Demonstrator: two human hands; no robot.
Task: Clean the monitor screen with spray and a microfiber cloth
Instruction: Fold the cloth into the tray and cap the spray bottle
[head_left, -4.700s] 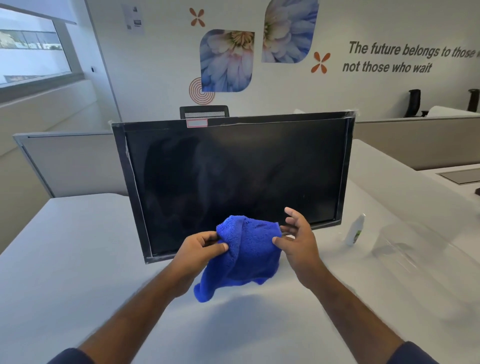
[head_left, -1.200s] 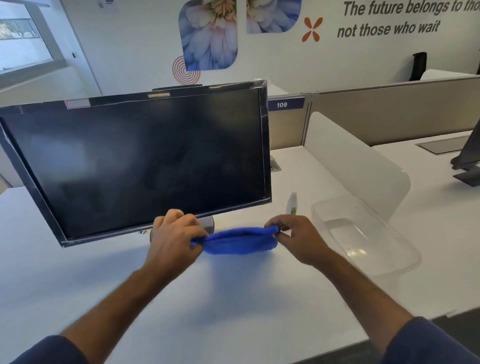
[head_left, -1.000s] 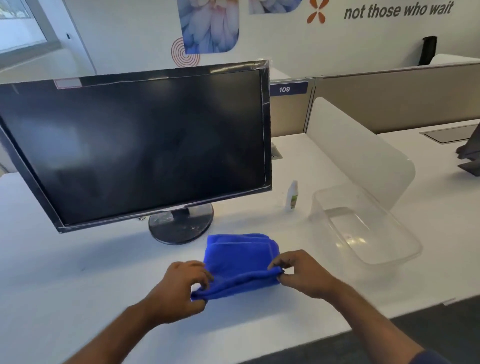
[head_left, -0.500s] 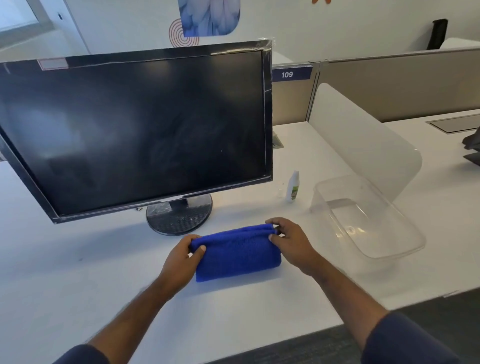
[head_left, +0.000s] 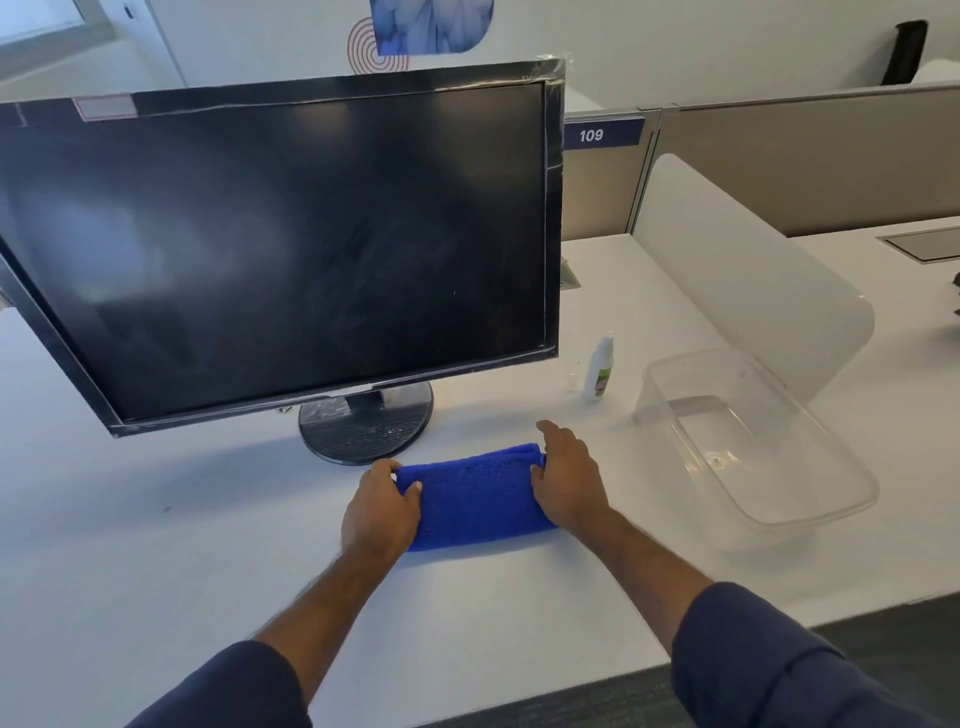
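Observation:
A folded blue microfiber cloth (head_left: 475, 493) lies flat on the white desk (head_left: 156, 545), just in front of the monitor's round base (head_left: 366, 426). My left hand (head_left: 382, 512) grips its left end, thumb on top. My right hand (head_left: 569, 480) presses on its right end, with the fingers curled over the edge. The black monitor (head_left: 291, 244) stands behind, its dark screen tilted and turned a little left. A small white spray bottle (head_left: 598, 368) with a green label stands upright to the right of the monitor, clear of both hands.
A clear plastic tub (head_left: 753, 441) sits on the desk right of the cloth. Behind it rises a frosted divider panel (head_left: 743, 291). Beige partitions (head_left: 810, 161) with a "109" sign close off the back. The desk's front edge runs near my sleeves.
The cloth came down from mid-air onto the desk and was folded into a compact rectangle. In the last half second my hands stayed at its two ends, smoothing it flat.

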